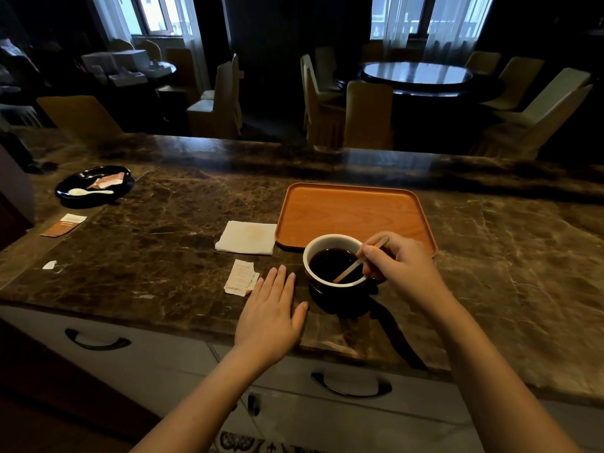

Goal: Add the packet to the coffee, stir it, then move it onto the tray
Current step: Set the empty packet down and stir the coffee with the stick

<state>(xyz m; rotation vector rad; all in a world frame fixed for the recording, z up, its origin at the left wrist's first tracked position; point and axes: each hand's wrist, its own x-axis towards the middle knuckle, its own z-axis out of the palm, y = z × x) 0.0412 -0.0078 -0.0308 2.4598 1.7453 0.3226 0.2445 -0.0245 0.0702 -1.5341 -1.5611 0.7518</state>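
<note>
On the far left, a black oval dish (pixel 94 186) holds a white spoon and a packet whose print is too dim to read. The torn white paper packet (pixel 241 277) lies beside the flat, empty left hand (pixel 273 313). The dark cup of black coffee (pixel 335 264) stands on the marble counter (pixel 163 223), just before the orange wooden tray (pixel 353 214). The right hand (pixel 400 266) pinches a thin wooden stirrer (pixel 354 266), hiding the cup's right side.
</note>
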